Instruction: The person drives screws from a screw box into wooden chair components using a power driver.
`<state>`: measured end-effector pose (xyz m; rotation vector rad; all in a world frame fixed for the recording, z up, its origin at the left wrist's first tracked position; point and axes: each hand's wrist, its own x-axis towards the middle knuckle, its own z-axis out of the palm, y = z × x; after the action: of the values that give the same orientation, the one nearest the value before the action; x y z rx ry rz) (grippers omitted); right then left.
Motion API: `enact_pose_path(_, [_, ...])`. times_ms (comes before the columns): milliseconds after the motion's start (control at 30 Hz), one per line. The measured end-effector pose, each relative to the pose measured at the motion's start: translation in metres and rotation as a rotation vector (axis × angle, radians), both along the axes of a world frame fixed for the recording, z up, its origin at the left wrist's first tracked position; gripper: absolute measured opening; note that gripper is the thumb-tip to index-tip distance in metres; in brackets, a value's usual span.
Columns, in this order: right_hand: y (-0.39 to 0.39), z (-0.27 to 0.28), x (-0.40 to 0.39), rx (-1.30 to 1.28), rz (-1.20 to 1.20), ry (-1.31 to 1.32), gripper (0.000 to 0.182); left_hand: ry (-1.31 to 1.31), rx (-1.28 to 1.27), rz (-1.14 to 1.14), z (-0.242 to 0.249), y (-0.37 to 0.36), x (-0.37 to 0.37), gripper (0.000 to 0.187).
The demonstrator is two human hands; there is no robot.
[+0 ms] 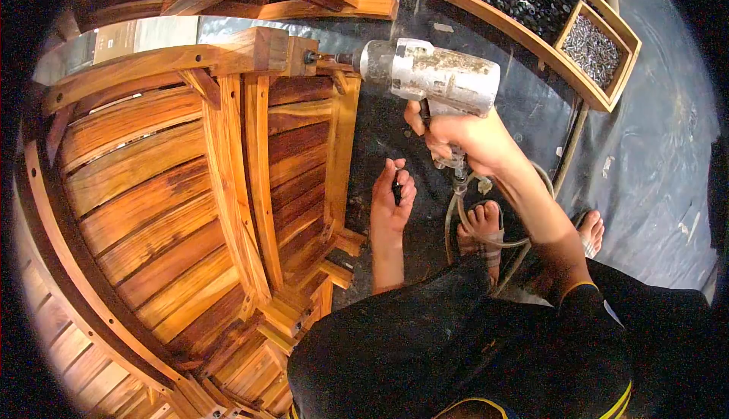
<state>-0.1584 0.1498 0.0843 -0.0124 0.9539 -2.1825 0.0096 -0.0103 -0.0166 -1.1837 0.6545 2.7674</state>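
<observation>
My right hand (463, 139) is wrapped round the grip of a silver, scuffed power driver (444, 73) with a hose at its base. The driver points left, its bit meeting a bolt (310, 57) at the corner block of a slatted wooden frame (228, 183). Lower down, my left hand (394, 189) is held palm up beside the frame, fingers curled round small dark pieces. What these pieces are cannot be made out clearly.
A wooden tray (524, 28) at the upper right holds black pieces and silver fasteners in separate compartments. A hose (571, 149) runs across the dark floor sheet (653, 153) near my feet. More wooden furniture (334, 1) stands at the top.
</observation>
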Motion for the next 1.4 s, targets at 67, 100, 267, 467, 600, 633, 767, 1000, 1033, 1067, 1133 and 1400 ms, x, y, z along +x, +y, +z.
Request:
enact_pose_path(67, [-0.001,0.001,0.001,0.007,-0.027,0.000,0.024,-0.015,-0.034,-0.029,-0.003,-0.001,0.001,0.025])
enact_pose_path(100, [0.000,0.000,0.000,0.008,-0.024,-0.001,0.024,-0.016,-0.033,-0.026,-0.002,0.000,0.000,0.025])
enact_pose_path(267, [0.000,0.001,-0.001,-0.007,-0.010,-0.034,0.027,-0.009,-0.082,0.003,0.000,0.006,-0.003,0.025])
enact_pose_path(467, [-0.001,-0.003,-0.001,-0.045,0.006,-0.093,0.032,0.034,-0.052,0.106,0.000,0.007,0.005,0.023])
enact_pose_path(600, [-0.003,-0.001,0.000,-0.042,-0.007,-0.018,0.032,-0.047,-0.090,0.184,0.010,0.005,0.008,0.020])
enact_pose_path(633, [-0.003,0.001,-0.001,-0.040,-0.008,-0.010,0.032,-0.066,-0.095,0.213,0.014,0.004,0.009,0.019])
enact_pose_path(767, [-0.003,-0.001,-0.002,-0.042,-0.009,0.017,0.029,-0.061,-0.129,0.234,0.019,0.003,0.010,0.018])
enact_pose_path(1000, [-0.003,0.000,-0.003,-0.014,-0.001,0.027,0.029,-0.039,-0.117,0.200,0.023,0.009,0.007,0.020])
enact_pose_path(1033, [-0.003,0.001,-0.003,-0.024,0.005,0.005,0.030,-0.020,-0.124,0.181,0.021,0.008,0.007,0.021])
enact_pose_path(1067, [-0.002,0.002,-0.003,-0.035,0.012,-0.015,0.030,0.000,-0.131,0.163,0.019,0.007,0.007,0.022])
enact_pose_path(1133, [-0.003,0.002,-0.002,-0.036,-0.007,-0.018,0.031,-0.020,-0.146,0.163,0.023,0.008,0.004,0.022])
enact_pose_path(1400, [0.017,-0.003,0.032,-0.047,0.028,-0.116,0.038,0.071,-0.542,0.121,0.087,0.000,-0.050,0.026])
